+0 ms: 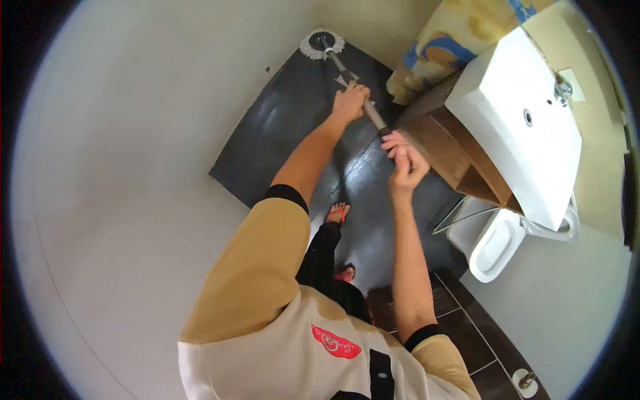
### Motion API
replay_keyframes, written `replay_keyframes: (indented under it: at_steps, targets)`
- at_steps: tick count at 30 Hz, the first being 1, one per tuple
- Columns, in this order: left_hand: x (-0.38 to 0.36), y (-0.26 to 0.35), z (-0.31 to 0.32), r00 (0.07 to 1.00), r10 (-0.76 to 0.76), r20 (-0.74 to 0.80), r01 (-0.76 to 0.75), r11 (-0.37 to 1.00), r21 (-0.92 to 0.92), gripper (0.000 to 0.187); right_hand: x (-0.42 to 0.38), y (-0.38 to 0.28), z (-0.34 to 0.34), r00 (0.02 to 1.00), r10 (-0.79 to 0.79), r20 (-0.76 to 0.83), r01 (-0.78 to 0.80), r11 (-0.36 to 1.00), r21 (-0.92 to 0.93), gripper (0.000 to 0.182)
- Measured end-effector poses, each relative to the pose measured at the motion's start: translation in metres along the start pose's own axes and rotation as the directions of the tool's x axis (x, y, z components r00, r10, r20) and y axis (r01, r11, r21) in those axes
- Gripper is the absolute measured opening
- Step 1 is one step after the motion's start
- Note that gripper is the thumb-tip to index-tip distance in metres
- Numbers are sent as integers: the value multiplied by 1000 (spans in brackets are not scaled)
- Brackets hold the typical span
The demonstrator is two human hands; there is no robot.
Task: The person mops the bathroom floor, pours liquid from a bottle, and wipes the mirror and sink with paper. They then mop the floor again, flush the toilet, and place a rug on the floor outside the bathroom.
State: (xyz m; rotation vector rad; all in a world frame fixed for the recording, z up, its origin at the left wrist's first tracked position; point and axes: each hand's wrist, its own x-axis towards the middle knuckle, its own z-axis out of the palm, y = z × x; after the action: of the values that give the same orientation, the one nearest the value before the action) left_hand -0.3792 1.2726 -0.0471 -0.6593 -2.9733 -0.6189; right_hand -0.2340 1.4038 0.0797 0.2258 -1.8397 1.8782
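A spin mop reaches away from me, its round white mop head point(322, 44) lying on the dark floor at the far wall. My left hand point(351, 103) is closed around the middle of the mop's grey handle point(375, 117). Nearer to me, my right hand point(407, 163) has its fingers curled at the dark upper end of that handle. The handle slants from upper left to lower right, beside a wooden vanity cabinet.
On the right, a white washbasin point(517, 127) sits on the brown wooden cabinet point(440, 143). A white toilet point(497, 245) stands below it. A patterned curtain point(443, 43) hangs behind. The wet-looking grey floor point(277, 127) meets brown tiles point(460, 333). My sandalled foot point(339, 213) is on the floor.
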Motion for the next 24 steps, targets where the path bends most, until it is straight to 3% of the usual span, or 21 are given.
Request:
replay_keyframes:
  at_steps: [4, 9, 15, 18, 21, 24]
  targets:
    - [-25, 37, -23, 991, -45, -129, 33, 995, -90, 33, 10, -45, -33, 990, 51, 135, -56, 998, 39, 21]
    - [-130, 72, -47, 956, -98, -275, 55, 986, -159, 30, -31, -106, -57, 958, 108, 264, -152, 977, 150, 26]
    - [-281, 90, -75, 948, -193, -252, 185, 981, -56, 28, -128, -161, -46, 892, 106, 440, -231, 943, 239, 12]
    - [-349, 100, -80, 909, -330, -253, 322, 944, -75, 28, -174, -182, -39, 843, 99, 528, -265, 932, 248, 7]
    - [-410, 105, -80, 875, -395, -280, 395, 917, -58, 27, -222, -199, -30, 817, 107, 567, -282, 931, 231, 10]
    - [-464, 85, -72, 905, -302, -300, 306, 952, -36, 25, -272, -202, -14, 829, 76, 554, -286, 909, 304, 11]
